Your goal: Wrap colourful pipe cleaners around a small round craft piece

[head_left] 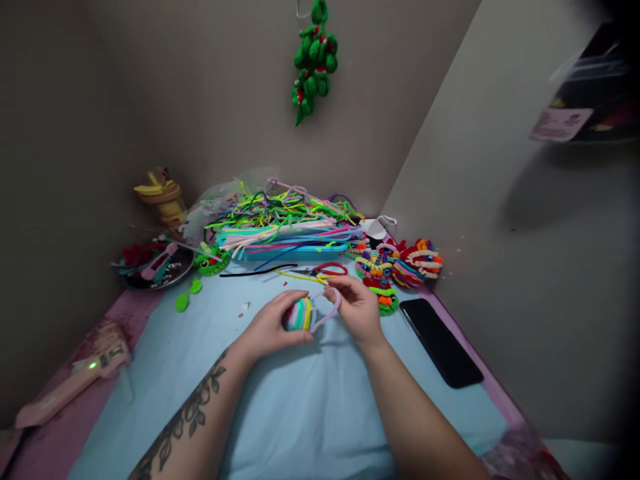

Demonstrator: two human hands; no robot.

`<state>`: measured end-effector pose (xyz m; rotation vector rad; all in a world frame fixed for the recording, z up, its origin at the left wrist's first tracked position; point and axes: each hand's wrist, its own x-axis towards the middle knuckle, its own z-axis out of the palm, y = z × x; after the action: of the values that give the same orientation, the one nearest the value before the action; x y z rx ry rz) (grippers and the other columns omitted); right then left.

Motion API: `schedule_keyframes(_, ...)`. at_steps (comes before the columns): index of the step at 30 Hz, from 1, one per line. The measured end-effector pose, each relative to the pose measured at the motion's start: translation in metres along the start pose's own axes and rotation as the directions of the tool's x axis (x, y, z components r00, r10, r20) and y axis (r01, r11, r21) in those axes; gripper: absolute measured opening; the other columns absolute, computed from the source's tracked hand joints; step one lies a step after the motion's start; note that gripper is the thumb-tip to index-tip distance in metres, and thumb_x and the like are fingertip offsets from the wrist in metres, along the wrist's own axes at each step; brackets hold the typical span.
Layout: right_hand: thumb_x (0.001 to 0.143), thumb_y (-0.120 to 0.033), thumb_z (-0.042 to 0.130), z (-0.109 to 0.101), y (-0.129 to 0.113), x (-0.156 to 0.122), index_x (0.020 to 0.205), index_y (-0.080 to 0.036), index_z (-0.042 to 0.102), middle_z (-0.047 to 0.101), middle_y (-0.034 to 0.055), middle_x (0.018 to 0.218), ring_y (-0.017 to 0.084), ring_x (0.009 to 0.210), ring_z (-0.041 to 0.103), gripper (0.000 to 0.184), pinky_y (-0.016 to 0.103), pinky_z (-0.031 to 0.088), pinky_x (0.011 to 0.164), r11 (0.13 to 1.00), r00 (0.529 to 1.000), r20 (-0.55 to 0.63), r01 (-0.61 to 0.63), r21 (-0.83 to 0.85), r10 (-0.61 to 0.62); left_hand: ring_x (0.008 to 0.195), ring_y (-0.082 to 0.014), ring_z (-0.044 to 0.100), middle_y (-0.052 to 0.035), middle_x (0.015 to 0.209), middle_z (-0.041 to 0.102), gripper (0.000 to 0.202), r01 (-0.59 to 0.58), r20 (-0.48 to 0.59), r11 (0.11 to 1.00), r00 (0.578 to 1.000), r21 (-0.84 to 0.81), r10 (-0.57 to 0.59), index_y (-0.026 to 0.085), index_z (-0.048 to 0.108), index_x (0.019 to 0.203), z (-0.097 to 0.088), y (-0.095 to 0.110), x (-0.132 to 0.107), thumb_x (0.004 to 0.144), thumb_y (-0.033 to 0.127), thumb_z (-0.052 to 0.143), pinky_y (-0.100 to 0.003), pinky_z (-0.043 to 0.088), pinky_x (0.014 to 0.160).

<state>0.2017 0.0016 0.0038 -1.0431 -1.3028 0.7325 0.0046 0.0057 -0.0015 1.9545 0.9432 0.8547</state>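
Over the middle of the blue cloth, my left hand (273,325) is closed around a small rounded piece wound from striped pipe cleaners (300,315) in pink, turquoise and yellow. A pale lilac pipe cleaner (331,316) loops out from the right side of this piece. The thumb and fingers of my right hand (356,310) pinch that lilac strand near the top of its loop. Part of the striped piece is hidden by my left fingers. Just beyond my hands lie red-handled scissors (333,269), a yellow pipe cleaner and a black pipe cleaner (257,271).
A blue tray (300,253) heaped with pipe cleaners stands at the back. Several finished colourful pieces (417,262) and a black phone (441,342) are at right. At left are a metal bowl (155,283) and a pink glue gun (75,387) with a lit green light.
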Motion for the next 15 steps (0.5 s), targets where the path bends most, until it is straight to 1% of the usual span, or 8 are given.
schedule_keyframes(2,0.072,-0.029,0.070,0.0023,-0.0010,-0.0017,0.080,-0.022,0.066,0.064,0.0032,0.079,0.017,0.071,0.062,0.012,0.032,0.051,0.067,0.998,0.999,-0.006,-0.044,0.039,0.045,0.122,-0.0308,0.048,-0.0108,0.131,0.055,0.075,-0.027,-0.005,0.999,1.000,0.028,0.027,0.024,0.053,0.129,0.0000,-0.0019,0.0000,0.060,0.039,0.079,-0.042,0.034,0.105)
schedule_keyframes(5,0.071,-0.032,0.071,0.0040,-0.0042,-0.0013,0.074,-0.021,0.062,0.062,0.0020,0.073,0.016,0.068,0.060,0.015,0.031,0.050,0.064,0.996,0.997,0.008,-0.081,0.039,0.081,0.123,-0.0305,0.047,-0.0109,0.132,0.054,0.075,-0.049,-0.008,0.998,0.999,0.046,0.050,0.025,0.053,0.130,0.0001,-0.0033,-0.0005,0.061,0.038,0.079,-0.043,0.034,0.106)
schedule_keyframes(8,0.066,-0.033,0.073,0.0047,-0.0058,0.0025,0.073,-0.021,0.059,0.061,0.0002,0.068,0.015,0.061,0.057,0.020,0.029,0.047,0.059,0.978,0.982,0.030,-0.190,0.092,0.188,0.124,-0.0296,0.046,-0.0107,0.134,0.052,0.074,-0.082,0.010,0.994,0.997,0.073,0.081,0.025,0.051,0.131,0.0004,-0.0026,-0.0009,0.063,0.039,0.078,-0.043,0.033,0.107)
schedule_keyframes(12,0.058,-0.033,0.075,0.0067,-0.0012,0.0071,0.071,-0.020,0.057,0.056,-0.0036,0.058,0.011,0.049,0.049,0.026,0.024,0.040,0.047,0.911,0.930,0.119,-0.366,0.190,0.349,0.125,-0.0294,0.046,-0.0114,0.134,0.052,0.073,-0.114,0.046,0.989,0.993,0.095,0.110,0.025,0.051,0.131,0.0011,0.0000,-0.0004,0.065,0.039,0.076,-0.043,0.034,0.107)
schedule_keyframes(15,0.057,-0.034,0.076,0.0078,0.0034,0.0070,0.070,-0.019,0.056,0.051,-0.0063,0.051,0.007,0.042,0.041,0.028,0.021,0.032,0.040,0.860,0.887,0.183,-0.458,0.227,0.424,0.125,-0.0296,0.045,-0.0119,0.135,0.051,0.073,-0.128,0.079,0.984,0.990,0.120,0.119,0.025,0.050,0.132,0.0015,0.0007,0.0006,0.066,0.039,0.076,-0.045,0.034,0.106)
